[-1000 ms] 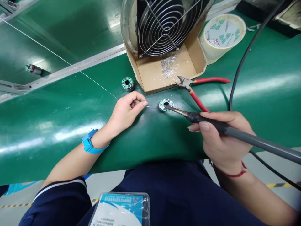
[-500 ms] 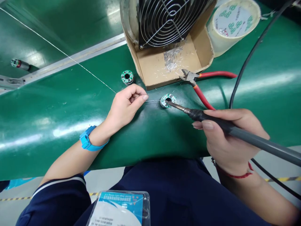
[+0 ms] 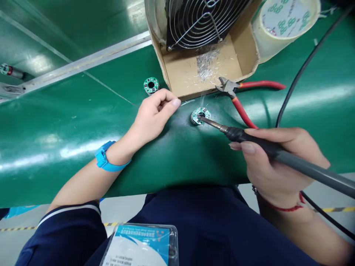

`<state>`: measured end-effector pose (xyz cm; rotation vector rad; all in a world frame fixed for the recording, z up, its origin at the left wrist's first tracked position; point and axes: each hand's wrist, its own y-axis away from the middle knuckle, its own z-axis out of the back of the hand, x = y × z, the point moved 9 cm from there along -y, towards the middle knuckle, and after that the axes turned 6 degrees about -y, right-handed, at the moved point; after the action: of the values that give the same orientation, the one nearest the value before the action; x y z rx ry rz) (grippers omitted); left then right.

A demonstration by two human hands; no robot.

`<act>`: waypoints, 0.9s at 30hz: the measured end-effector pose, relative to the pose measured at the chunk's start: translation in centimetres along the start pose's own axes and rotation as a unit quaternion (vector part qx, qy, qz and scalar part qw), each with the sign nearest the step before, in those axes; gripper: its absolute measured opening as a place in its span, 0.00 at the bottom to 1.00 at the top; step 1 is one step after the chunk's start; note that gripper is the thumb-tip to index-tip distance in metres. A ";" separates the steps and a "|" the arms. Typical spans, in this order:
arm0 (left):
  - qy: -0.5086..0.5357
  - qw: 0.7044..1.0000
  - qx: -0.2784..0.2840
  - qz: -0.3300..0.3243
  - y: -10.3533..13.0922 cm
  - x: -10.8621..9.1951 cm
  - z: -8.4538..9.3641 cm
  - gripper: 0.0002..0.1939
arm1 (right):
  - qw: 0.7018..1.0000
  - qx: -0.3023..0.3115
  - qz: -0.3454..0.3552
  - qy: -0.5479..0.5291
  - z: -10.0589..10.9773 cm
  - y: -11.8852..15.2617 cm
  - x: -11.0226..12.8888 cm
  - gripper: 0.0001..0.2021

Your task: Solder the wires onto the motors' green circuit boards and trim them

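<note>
A small round green circuit board [image 3: 200, 115] lies on the green belt [image 3: 69, 125]. My right hand [image 3: 273, 160] grips a grey soldering iron [image 3: 280, 153] like a pen, and its metal tip touches the board; a thin wisp of smoke rises there. My left hand [image 3: 155, 114] pinches a thin solder wire [image 3: 111, 89] between thumb and forefinger, just left of the board. The wire's free end [image 3: 187, 102] points at the board and the rest runs off to the upper left. A blue wrist strap [image 3: 107, 161] circles my left wrist.
A second round board [image 3: 151, 85] lies further back on the left. Behind stands an open cardboard box [image 3: 194, 70] with wire clippings and a fan [image 3: 205, 18] in it. Red-handled cutters [image 3: 244, 98] lie to its right, next to a tape roll [image 3: 280, 27]. A black cable [image 3: 294, 81] crosses the right side.
The solder wire's end has lifted back from the board, and my left hand has shifted slightly up and right. Smoke now rises from the board. The iron tip stays on it.
</note>
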<state>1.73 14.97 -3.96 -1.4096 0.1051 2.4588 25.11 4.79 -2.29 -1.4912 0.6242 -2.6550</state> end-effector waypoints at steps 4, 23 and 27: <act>0.052 0.994 0.098 0.019 0.1 -0.1 -1.3 0.13 | 1.000 0.000 0.007 -0.010 0.1 -0.5 0.4 0.12; -0.076 0.993 0.085 -0.008 0.8 -0.7 -3.7 0.16 | 0.997 0.033 -0.026 0.070 0.6 -1.9 1.5 0.17; -0.075 0.993 0.086 -0.001 0.8 -0.5 -3.8 0.16 | 0.996 0.032 -0.028 0.076 0.8 -1.8 1.5 0.16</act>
<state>4.95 13.29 -5.54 -1.1492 0.2740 2.4784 25.20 5.83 -0.04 -1.3188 0.5068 -2.8221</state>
